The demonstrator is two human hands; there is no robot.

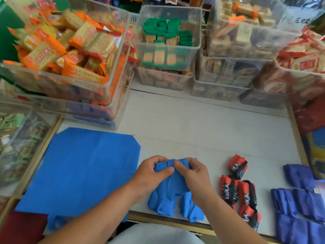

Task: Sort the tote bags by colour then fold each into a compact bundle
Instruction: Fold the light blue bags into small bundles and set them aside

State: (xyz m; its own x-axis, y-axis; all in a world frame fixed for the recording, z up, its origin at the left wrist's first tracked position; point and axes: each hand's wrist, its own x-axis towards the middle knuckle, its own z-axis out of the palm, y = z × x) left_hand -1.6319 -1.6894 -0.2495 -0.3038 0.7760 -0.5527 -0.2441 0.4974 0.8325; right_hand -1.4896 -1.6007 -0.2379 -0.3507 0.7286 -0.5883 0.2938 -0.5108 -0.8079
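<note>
Folding step, colour sorting largely done: the left hand [151, 175] and right hand [191, 175] both pinch the top of a partly rolled blue tote bag [168, 194] at the near edge of the worktop [202, 124], thumbs meeting on its upper fold. Finished blue bundles [191, 208] lie just below it, red bundles [239, 191] to the right, purple bundles [299, 199] further right, and a flat blue tote bag [84, 166] waits at left. The next move probably calls for tucking the loose end tight so the bundle holds.
</note>
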